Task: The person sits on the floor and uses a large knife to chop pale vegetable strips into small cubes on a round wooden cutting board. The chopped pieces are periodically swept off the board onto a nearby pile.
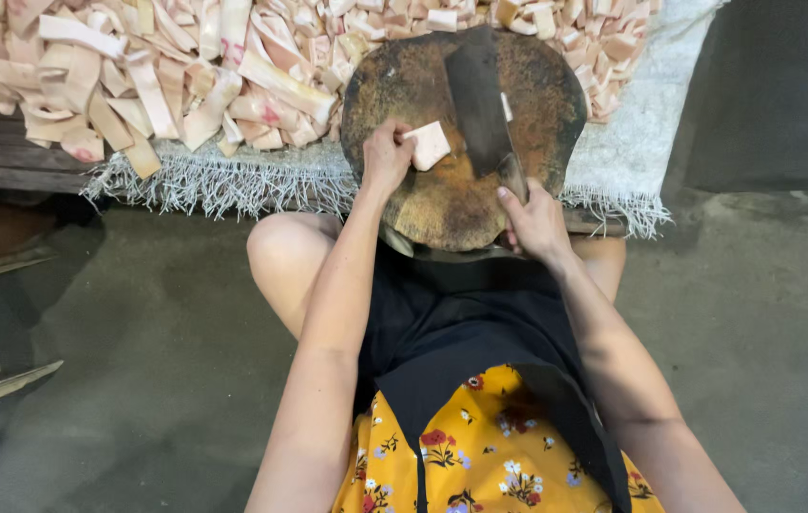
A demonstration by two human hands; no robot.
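So: left hand (387, 157) fingers pinching small pale pink block (430, 145) on round rusty-brown chopping board (394, 95) | right hand (535, 223) fingers wrapped round dark broad cleaver (476, 100) handle | blade just right of block, long axis pointing away

A small pale pink piece (430, 145) of cut material, roughly square and flat, lies on a round wooden chopping block (404, 204), just left of the block's middle, with one edge pinched from the left. The block is dark brown, worn and stained, its face tilted toward the camera. A broad dark cleaver (478, 100) lies flat across the block just right of the piece, its blade pointing away, its handle end at the block's near right edge.
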